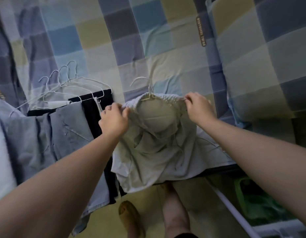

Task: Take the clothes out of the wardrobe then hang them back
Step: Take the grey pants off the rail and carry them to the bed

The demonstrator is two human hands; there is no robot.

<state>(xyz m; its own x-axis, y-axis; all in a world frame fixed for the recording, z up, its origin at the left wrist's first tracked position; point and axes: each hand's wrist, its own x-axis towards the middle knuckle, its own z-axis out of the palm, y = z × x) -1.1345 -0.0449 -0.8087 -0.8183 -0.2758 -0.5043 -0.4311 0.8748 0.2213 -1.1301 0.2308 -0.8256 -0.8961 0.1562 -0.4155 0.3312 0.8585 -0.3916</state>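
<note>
Left of the pale top (pixel 154 148), a stack of clothes is out of the wardrobe and spread on the bed (pixel 131 40): grey garments (pixel 51 131) and a black garment (pixel 94 110), with a fan of white wire hangers (pixel 66 83) at their upper ends. None of them is back on a rail, so by my reading the taking-out half is largely done and the hanging-back half is left (the wardrobe itself is out of view).

Your left hand (pixel 113 120) pinches the left shoulder edge of the pale top, fingers curled on the cloth. The top lies over the near edge of the bed, its hem dropping toward the floor, and a pale hanger (pixel 149 93) sits at its neck with the hook pointing away from you. Your right hand (pixel 199 107) pinches the right shoulder edge in the same way. I cannot tell whether you are seating the top on the hanger or slipping it off.

Right of the pale top, a checked pillow (pixel 260 66) rests on the bed. Below and right of the top stands a white-rimmed box (pixel 234 212) on the floor, holding a green bag (pixel 258 206); what else is inside is too dim to make out.
</note>
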